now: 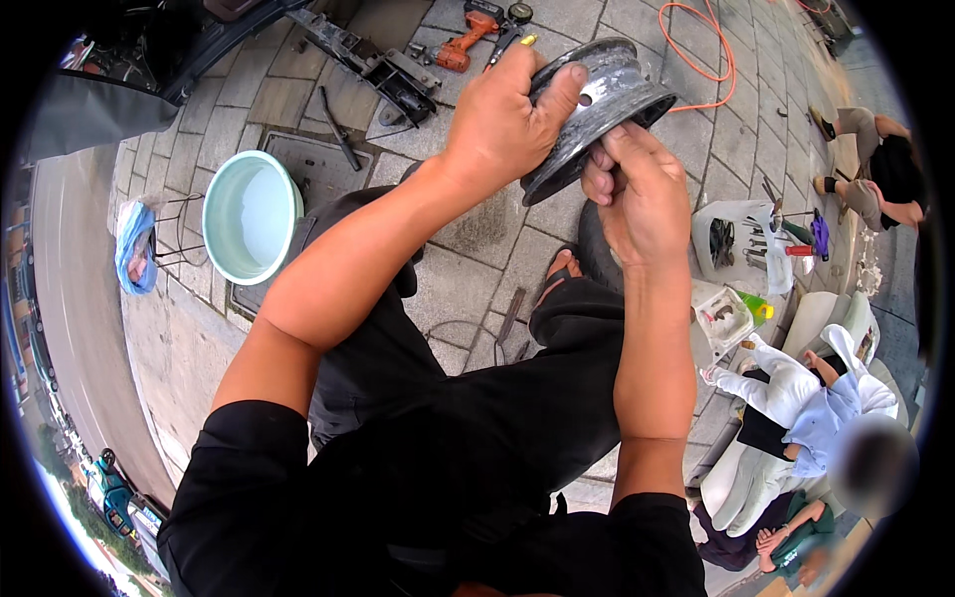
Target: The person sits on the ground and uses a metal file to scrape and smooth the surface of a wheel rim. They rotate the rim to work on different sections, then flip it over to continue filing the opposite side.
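Note:
A small worn metal wheel rim (619, 107), grey and scuffed with a hole in its channel, is held up tilted in front of me. My left hand (509, 121) grips its left side, the thumb lying over the channel and the other fingers hidden behind. My right hand (642, 184) is closed at the lower right edge, its thumb and curled fingers against the rim. Whether a small part is also between those right fingers cannot be made out. Below the right hand, a black tyre (600, 249) stands partly hidden beside my foot.
A pale green basin (251, 217) with water sits left on the paving. Ahead are an orange power tool (468, 38), a metal jack (383, 80), a dark bar (339, 129) and an orange hose (724, 78). Right stands a white tool container (731, 239); people are beyond it.

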Motion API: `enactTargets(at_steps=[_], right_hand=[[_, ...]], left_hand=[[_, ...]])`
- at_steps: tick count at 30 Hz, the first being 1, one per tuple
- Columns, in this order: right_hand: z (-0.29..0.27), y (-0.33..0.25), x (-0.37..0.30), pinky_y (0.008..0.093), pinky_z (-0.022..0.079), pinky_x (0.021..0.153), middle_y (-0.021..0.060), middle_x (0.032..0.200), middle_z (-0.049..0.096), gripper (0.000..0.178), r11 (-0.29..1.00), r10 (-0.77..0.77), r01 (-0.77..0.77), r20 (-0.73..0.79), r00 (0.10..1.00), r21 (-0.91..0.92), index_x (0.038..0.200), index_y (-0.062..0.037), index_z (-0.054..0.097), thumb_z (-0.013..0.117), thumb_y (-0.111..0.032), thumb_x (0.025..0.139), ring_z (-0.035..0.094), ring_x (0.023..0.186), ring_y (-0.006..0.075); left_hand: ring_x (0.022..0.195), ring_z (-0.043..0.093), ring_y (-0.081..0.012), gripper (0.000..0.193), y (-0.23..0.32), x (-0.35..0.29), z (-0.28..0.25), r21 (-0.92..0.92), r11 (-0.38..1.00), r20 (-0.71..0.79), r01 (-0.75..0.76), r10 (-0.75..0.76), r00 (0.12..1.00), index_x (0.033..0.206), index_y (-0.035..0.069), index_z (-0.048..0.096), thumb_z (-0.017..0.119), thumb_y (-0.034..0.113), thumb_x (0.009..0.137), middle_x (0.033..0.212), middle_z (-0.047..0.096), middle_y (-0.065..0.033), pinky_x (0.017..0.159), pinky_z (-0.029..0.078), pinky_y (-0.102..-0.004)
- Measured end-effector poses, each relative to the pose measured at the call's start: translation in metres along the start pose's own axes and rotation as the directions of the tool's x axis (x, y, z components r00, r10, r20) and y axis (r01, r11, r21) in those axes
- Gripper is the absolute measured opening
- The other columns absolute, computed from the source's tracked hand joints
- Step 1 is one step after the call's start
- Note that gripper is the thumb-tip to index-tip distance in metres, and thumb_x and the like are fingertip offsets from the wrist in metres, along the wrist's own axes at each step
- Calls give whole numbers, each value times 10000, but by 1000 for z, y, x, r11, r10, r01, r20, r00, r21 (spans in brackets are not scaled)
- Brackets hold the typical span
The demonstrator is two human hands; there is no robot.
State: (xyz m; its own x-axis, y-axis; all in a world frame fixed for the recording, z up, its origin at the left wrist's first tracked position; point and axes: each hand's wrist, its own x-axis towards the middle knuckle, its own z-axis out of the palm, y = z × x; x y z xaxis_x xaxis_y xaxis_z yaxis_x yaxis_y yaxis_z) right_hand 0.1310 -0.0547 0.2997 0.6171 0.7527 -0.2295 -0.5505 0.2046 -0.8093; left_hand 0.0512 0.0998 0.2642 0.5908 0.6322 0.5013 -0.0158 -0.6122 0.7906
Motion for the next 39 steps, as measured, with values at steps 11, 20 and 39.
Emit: enactTargets(at_steps=[11,20,39], right_hand=[[0,0,-1,257,392,589,28,804,581,149,995,-54,55,20,998,-78,1031,59,709,632,-68,1051,502,647,101],[3,3,4,250,389,585,-3,781,601,172,944,-137,150,66,988,-293,1017,54,734,657,-95,1056,511,659,84],[-4,12,0,201,410,648,-60,853,635,146,739,-340,334,103,935,-585,1078,49,754,653,-55,1064,498,758,10]], left_hand=[[695,697,-443,459,-6,4,-5,50,998,7,-43,43,999,926,7,607,736,438,1020,727,680,-220,607,533,-487],[725,712,-428,471,0,3,-8,-25,999,13,30,-30,999,954,8,630,725,465,1023,753,693,-221,643,546,-480],[667,566,-442,374,6,5,-5,71,986,-92,-152,158,983,862,20,526,751,278,1013,714,554,-210,646,483,-489]])
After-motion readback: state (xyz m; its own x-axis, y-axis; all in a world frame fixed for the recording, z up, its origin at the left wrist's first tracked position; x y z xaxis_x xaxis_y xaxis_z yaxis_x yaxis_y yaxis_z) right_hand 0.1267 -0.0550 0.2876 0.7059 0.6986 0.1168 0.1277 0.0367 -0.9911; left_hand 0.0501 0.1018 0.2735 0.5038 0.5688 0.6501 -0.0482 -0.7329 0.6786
